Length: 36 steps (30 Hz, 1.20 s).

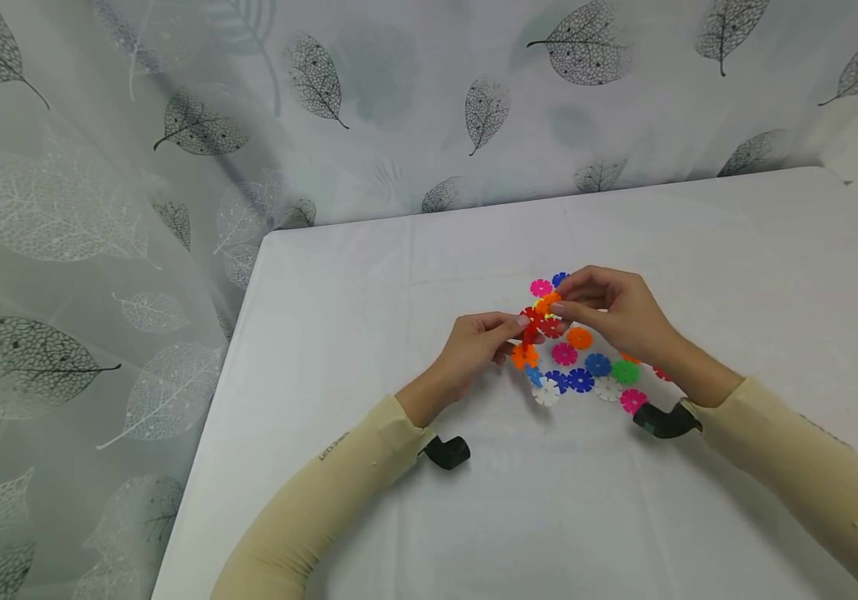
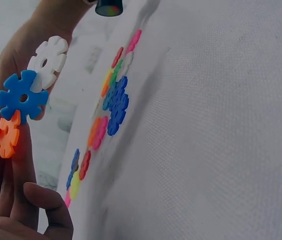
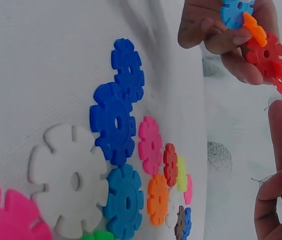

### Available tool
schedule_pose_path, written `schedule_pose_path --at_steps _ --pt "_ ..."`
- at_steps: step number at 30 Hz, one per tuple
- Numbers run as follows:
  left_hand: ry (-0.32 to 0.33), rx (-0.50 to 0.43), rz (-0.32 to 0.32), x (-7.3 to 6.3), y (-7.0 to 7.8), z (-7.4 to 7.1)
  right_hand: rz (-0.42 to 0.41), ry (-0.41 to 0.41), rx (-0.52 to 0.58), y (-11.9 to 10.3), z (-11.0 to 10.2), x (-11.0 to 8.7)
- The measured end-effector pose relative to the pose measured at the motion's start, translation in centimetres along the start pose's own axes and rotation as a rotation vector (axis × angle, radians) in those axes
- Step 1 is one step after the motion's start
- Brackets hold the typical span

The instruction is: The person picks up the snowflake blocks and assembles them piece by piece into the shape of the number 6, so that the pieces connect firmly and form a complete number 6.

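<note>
In the head view my left hand (image 1: 474,346) pinches a chain of notched plastic snowflake discs by a red disc (image 1: 529,323). To its right, my right hand (image 1: 616,312) pinches an orange disc (image 1: 549,303) between thumb and fingers, at the chain's upper end. From the left hand hang another orange disc (image 2: 9,140), a light blue disc (image 2: 18,97) and a white disc (image 2: 50,60), slotted edge to edge, as the left wrist view shows. Two red discs, one of them the larger red disc (image 3: 264,54), link both hands' ends in the right wrist view.
Loose discs lie on the white table (image 1: 368,333) below and behind the hands, among them dark blue discs (image 3: 113,122), a white disc (image 3: 68,180), a green disc (image 1: 625,372) and pink discs (image 1: 565,354). A leaf-patterned curtain (image 1: 398,100) hangs behind and at left.
</note>
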<state>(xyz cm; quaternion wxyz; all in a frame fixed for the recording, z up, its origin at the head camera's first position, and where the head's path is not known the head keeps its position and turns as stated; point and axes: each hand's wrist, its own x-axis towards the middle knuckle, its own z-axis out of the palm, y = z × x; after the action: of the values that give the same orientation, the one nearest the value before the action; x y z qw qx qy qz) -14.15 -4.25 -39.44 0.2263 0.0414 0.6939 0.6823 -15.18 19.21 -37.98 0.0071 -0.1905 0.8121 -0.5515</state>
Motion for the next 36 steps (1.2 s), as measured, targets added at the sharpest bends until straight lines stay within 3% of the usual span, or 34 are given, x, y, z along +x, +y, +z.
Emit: schedule_pose_path --at_steps 7,16,25,30,36 --pt "0.031 -0.015 0.003 0.2 0.0 0.1 -0.056 0.023 0.008 0.2 0.1 -0.2" --pt "0.063 0.001 0.085 0.1 0.0 0.4 -0.122 0.079 -0.051 0.7 0.2 -0.3" --pt "0.089 0.009 0.034 0.2 -0.2 0.7 -0.219 0.103 -0.121 0.7 0.5 -0.6" --pt "0.066 0.018 0.040 0.2 -0.2 0.7 -0.235 0.107 -0.130 0.8 0.5 -0.7" --pt "-0.030 0.143 0.084 -0.1 0.3 0.1 -0.224 0.068 -0.162 1.1 0.3 -1.2"
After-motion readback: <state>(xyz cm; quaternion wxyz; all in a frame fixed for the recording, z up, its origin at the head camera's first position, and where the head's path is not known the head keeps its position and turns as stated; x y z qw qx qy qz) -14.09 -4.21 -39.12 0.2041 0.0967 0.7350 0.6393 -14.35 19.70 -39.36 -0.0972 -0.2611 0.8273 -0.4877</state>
